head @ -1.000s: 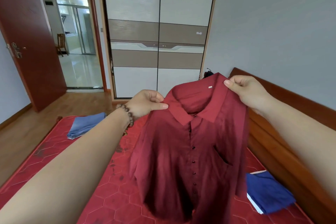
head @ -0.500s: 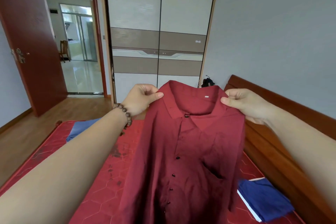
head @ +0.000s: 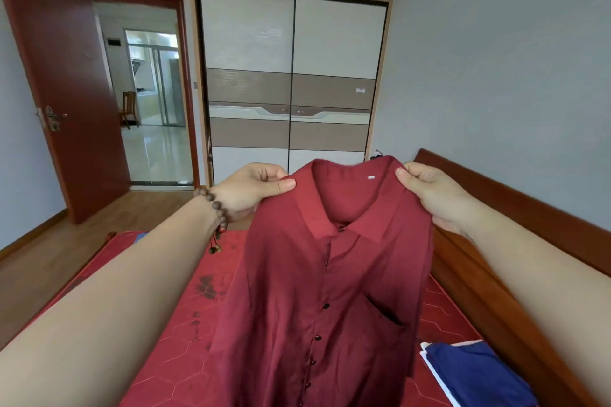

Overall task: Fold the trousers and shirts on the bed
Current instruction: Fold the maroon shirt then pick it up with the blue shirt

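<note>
Both arms extended forward at chest height. Left hand and right hand raised level, well apart, each grip pinching cloth between thumb and curled fingers; beaded bracelet on left wrist.

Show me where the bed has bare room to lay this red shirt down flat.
Bare mattress shows left of the hanging red shirt, held up by the left hand and right hand. The right side is crowded: a folded blue garment lies against the wooden bed frame. Under the shirt is hidden.
</note>
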Available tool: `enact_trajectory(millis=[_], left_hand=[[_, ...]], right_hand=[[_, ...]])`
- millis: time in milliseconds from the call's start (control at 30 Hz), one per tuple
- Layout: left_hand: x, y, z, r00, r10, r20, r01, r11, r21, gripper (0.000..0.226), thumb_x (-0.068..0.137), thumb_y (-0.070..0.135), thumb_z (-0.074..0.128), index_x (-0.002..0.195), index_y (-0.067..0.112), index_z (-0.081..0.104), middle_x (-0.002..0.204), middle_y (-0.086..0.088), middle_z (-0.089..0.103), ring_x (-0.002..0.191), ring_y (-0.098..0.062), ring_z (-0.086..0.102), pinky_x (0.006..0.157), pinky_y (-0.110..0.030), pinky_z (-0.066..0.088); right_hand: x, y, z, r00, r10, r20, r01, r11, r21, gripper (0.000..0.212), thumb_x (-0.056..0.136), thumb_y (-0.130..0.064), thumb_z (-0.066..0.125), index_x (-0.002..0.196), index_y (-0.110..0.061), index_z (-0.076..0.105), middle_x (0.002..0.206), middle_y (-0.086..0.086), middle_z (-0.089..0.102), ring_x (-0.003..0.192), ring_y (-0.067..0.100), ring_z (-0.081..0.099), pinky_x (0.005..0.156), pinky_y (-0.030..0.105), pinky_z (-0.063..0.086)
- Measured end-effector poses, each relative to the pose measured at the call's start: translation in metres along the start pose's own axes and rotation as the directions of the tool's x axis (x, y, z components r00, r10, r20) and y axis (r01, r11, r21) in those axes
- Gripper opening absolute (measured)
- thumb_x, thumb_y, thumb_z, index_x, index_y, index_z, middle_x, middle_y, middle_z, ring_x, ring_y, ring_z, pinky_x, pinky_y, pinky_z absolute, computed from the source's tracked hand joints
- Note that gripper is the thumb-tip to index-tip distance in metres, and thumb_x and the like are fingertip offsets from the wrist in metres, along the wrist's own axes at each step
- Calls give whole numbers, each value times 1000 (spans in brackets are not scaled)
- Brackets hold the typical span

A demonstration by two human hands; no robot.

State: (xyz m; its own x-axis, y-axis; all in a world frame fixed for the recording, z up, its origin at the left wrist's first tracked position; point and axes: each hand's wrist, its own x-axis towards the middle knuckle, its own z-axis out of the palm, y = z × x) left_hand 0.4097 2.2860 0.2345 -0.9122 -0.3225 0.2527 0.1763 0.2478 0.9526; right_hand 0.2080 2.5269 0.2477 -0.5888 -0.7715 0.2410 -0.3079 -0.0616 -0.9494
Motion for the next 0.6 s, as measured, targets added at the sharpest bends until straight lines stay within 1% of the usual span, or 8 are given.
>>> enact_trajectory(millis=[67,133,233,367,433,500,533,600], left_hand=[[1,4,7,1000,-27,0,26,981,194,19,82,20,70,66,14,61,56,4,59,48,-5,52,48,-18,44],[4,8,18,998,-53,-22,57,962,268,25,83,24,72,61,16,63,57,5,59,48,-4,52,49,-17,43],[16,8,43,976,-1,-217,72,945,319,33,85,27,71,60,10,56,57,0,50,48,-8,41,50,-19,35],[31,7,89,922,67,-381,24,973,229,31,85,21,68,65,3,54,64,-8,45,60,-17,39,59,-27,33],[35,8,109,918,108,-381,-12,969,245,40,86,22,68,56,15,42,55,-1,39,51,-14,33,51,-23,28],[37,9,122,921,165,-353,-60,955,289,47,89,25,64,54,19,34,50,6,31,47,-9,25,46,-24,24],[37,10,127,925,187,-330,-81,948,308,46,92,26,61,55,19,34,51,7,30,47,-9,25,47,-24,24],[36,11,133,941,212,-265,-118,936,331,41,97,31,53,60,17,41,55,6,33,50,-8,28,52,-26,26]], right_hand=[[1,-2,1,993,-92,-71,68,957,-283,27,98,-24,51,75,-14,60,69,1,59,62,11,53,62,27,43],[3,-4,2,970,-200,-140,87,820,-566,31,96,-26,55,67,-14,54,62,-1,52,59,14,47,57,28,33],[2,-4,12,893,-347,-287,44,701,-712,32,92,-27,62,73,-2,53,59,2,47,62,23,45,57,33,23],[-4,-4,35,873,-326,-363,54,804,-592,29,88,-25,65,74,-2,54,64,4,50,64,22,45,60,30,27],[-7,-7,46,909,-202,-366,31,906,-423,29,89,-27,64,70,-9,52,64,3,48,62,19,44,63,28,33],[-10,-11,53,947,-49,-318,4,990,-140,34,91,-26,63,65,-15,44,59,3,45,54,18,45,60,32,42],[-13,-13,54,960,12,-279,-21,999,-30,34,92,-26,62,65,-16,44,57,4,47,49,18,49,57,32,47],[-17,-18,53,979,55,-199,-50,998,27,29,95,-29,58,72,-12,51,59,7,53,50,18,59,54,34,54]])
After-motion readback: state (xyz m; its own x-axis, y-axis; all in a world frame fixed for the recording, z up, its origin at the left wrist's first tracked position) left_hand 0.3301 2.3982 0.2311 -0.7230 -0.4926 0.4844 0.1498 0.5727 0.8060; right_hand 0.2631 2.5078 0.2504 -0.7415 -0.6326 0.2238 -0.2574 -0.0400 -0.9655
